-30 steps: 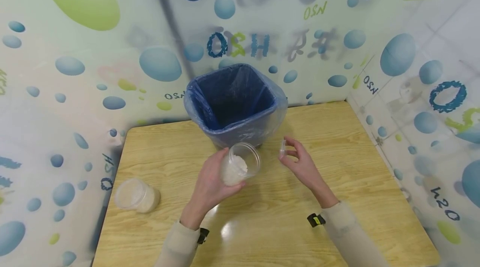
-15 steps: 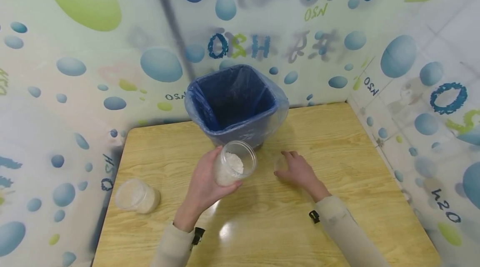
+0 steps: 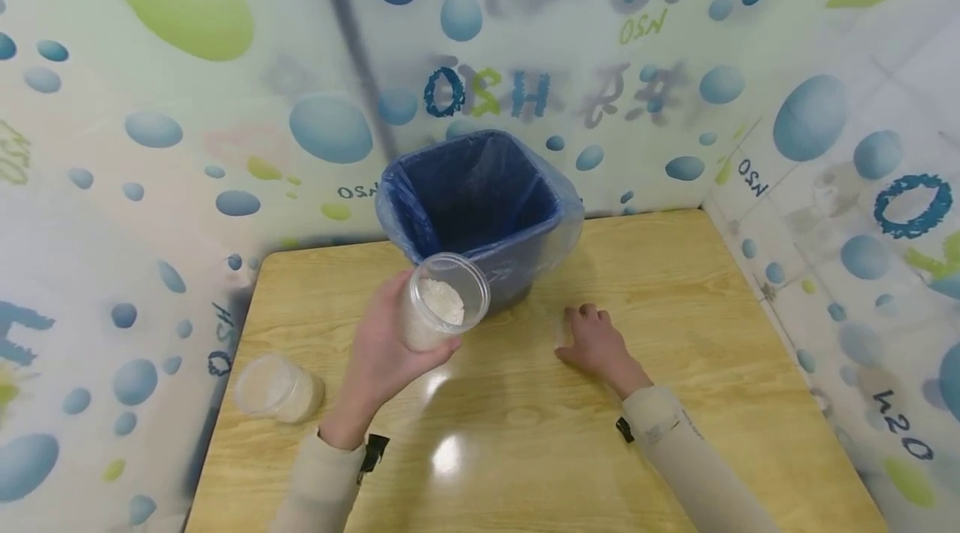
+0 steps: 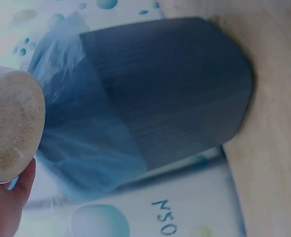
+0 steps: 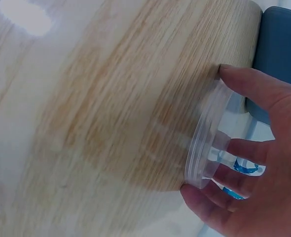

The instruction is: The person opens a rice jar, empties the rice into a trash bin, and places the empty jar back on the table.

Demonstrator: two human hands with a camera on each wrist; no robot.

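In the head view the left hand [image 3: 382, 350] grips a clear open jar [image 3: 442, 304] with white, grainy contents, tilted in front of the bin's near rim. The jar's base [image 4: 12, 126] faces the left wrist camera, the thumb along its edge. The right hand [image 3: 598, 348] is low at the table, to the right of the bin. In the right wrist view that hand [image 5: 259, 163] holds a clear round lid [image 5: 207, 136] by its edge between thumb and fingers. Whether the lid touches the table I cannot tell.
A bin [image 3: 517, 271] with a blue liner stands at the table's back edge, against the patterned wall [image 3: 300, 42]. A second clear jar [image 3: 288, 391] with pale contents is at the left of the wooden table [image 3: 525, 450].
The left hand has carried the jar left and slightly up, nearer the bin's front rim. The right hand has lowered with the lid towards the table. The head view has shifted slightly.
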